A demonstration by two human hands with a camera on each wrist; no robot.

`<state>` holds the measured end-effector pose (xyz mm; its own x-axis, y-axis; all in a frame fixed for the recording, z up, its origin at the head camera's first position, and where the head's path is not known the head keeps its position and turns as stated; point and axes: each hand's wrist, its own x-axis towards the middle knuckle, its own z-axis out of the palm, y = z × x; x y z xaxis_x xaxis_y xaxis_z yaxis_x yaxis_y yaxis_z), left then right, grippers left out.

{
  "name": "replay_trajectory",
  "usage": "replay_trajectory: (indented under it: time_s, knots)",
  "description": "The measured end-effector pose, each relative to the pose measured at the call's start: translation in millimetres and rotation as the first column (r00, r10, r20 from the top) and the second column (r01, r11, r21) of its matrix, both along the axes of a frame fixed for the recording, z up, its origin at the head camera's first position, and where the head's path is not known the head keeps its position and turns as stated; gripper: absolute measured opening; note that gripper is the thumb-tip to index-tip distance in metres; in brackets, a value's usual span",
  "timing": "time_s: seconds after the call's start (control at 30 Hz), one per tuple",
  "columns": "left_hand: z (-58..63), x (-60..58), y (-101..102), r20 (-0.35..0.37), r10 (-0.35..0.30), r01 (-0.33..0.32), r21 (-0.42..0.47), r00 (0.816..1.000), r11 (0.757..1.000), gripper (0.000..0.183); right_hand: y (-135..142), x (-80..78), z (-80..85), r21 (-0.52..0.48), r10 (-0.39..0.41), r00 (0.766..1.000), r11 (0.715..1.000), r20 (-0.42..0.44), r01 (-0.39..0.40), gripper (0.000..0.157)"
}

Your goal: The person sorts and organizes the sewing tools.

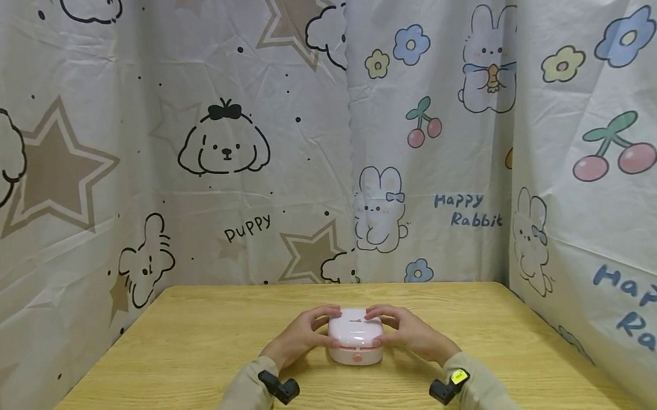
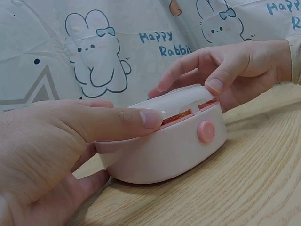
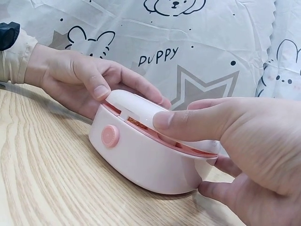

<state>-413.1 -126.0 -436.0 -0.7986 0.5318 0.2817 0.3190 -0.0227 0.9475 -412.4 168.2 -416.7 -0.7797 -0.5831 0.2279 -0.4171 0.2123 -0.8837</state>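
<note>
A glossy pale-pink case (image 1: pixel 357 358) with a round pink button (image 2: pixel 207 132) on its front stands on the wooden table. Its lid (image 1: pixel 354 331) is slightly raised along the front, and a narrow gap shows reddish-orange contents or lining that I cannot make out. On the left side, my left hand (image 1: pixel 294 341) grips the case, its thumb at the lid's front edge. My right hand (image 1: pixel 418 336) holds the opposite side the same way, thumb on the lid edge and fingers curved behind. Both wrist views show the hands facing each other across the case.
The light wooden table (image 1: pixel 199 324) extends around the case. Printed cloth curtains (image 1: pixel 212 201) with puppies, rabbits and stars enclose the back and both sides. A small black camera (image 1: pixel 279 387) sits on the left wrist and another (image 1: pixel 449 386) on the right.
</note>
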Motion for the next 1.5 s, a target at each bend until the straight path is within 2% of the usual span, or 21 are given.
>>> replay_trajectory:
  time_s: [0.3,0.47,0.93,1.17,1.5]
  knots:
    - [0.3,3.2,1.8,-0.051,0.034,-0.036,-0.049,0.998,0.998,0.057,0.4,-0.7,-4.7,-0.023,0.025,0.998,0.999,0.063,-0.023,0.052]
    - [0.9,1.1,1.8,-0.055,0.036,-0.039,-0.051,0.998,0.998,0.056,-0.4,0.2,-2.5,-0.018,0.019,0.998,1.0,0.06,-0.018,0.049]
    - [5.4,4.9,0.9,-0.064,0.025,-0.03,-0.071,0.998,0.997,0.055,0.1,-2.6,-4.9,0.026,0.018,0.999,0.999,0.039,-0.019,0.045]
    - [4.6,4.2,0.4,-0.082,0.013,-0.02,-0.088,0.997,0.996,0.057,0.6,-1.0,-4.7,0.013,0.032,0.999,0.999,0.044,-0.033,0.044]
    - [0.3,1.5,0.7,-0.106,0.033,-0.045,-0.115,0.994,0.992,0.057,2.6,-1.9,-6.9,0.029,0.032,0.998,0.999,0.048,-0.034,0.042]
